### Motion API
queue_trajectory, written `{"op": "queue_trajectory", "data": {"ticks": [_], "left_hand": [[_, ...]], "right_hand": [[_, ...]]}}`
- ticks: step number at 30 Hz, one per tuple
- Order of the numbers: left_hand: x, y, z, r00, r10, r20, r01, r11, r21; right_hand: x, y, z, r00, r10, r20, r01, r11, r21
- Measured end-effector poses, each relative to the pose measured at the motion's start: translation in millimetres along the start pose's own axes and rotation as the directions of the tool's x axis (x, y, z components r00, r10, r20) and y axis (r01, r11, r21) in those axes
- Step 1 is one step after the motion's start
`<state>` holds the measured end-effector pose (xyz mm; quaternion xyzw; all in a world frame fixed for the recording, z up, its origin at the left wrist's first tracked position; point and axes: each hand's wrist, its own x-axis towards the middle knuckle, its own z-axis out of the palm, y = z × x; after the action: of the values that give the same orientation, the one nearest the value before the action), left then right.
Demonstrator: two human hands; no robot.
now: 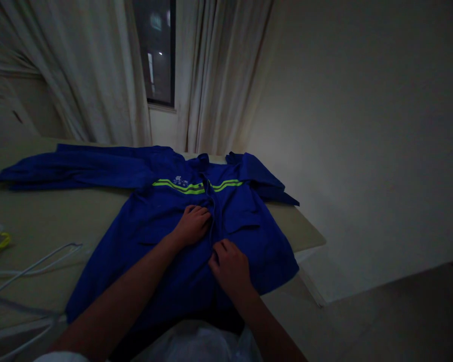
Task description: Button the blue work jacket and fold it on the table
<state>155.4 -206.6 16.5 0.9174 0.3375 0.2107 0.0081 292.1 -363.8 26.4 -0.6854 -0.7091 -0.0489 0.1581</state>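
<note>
A blue work jacket (158,211) with yellow-green reflective stripes across the chest lies spread face up on the table, its sleeves out to both sides. Both hands are at its front opening. My left hand (193,224) has its fingers curled on the front placket, just below the stripe. Lower down, my right hand (230,264) pinches the placket's edge with thumb and fingers. Small buttons may lie under the fingertips, but the fingers hide them. A white printed logo sits above the stripe on the left side of the chest.
The pale table (98,211) ends at a corner on the right, by a plain wall (362,125). A white cable (38,264) and a small yellow item (2,242) lie at the left. Curtains (226,75) and a dark window (156,50) stand behind.
</note>
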Motion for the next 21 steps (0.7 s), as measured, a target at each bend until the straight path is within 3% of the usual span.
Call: {"op": "queue_trajectory", "data": {"ticks": [6, 10, 14, 17, 19, 21], "left_hand": [[1.8, 0.0, -4.1, 0.997, -0.051, 0.052, 0.053, 0.998, -0.044], [4.9, 1.6, -13.7, 0.994, -0.058, 0.096, 0.065, 0.996, -0.066], [0.3, 5.6, -34.4, 0.998, -0.066, 0.004, 0.066, 0.983, -0.173], [-11.7, 9.2, -42.5, 0.998, 0.058, -0.025, -0.063, 0.929, -0.364], [-19.8, 10.7, -40.7, 0.977, 0.210, 0.037, -0.167, 0.863, -0.476], [-24.8, 10.7, -35.8, 0.947, 0.301, 0.113, -0.193, 0.814, -0.548]], "right_hand": [[-3.1, -0.4, 7.4, 0.997, 0.002, -0.073, -0.004, 0.999, -0.036], [1.3, -1.4, 5.8, 0.999, 0.006, -0.050, -0.007, 1.000, -0.016], [6.1, 5.9, 3.8, 0.999, 0.025, -0.029, -0.022, 0.992, 0.127], [8.4, 14.5, 4.2, 0.996, 0.066, -0.052, -0.048, 0.954, 0.294], [10.2, 19.8, 4.4, 0.994, 0.093, -0.051, -0.063, 0.904, 0.422], [12.1, 24.3, 4.2, 0.995, 0.094, -0.041, -0.058, 0.845, 0.531]]}}
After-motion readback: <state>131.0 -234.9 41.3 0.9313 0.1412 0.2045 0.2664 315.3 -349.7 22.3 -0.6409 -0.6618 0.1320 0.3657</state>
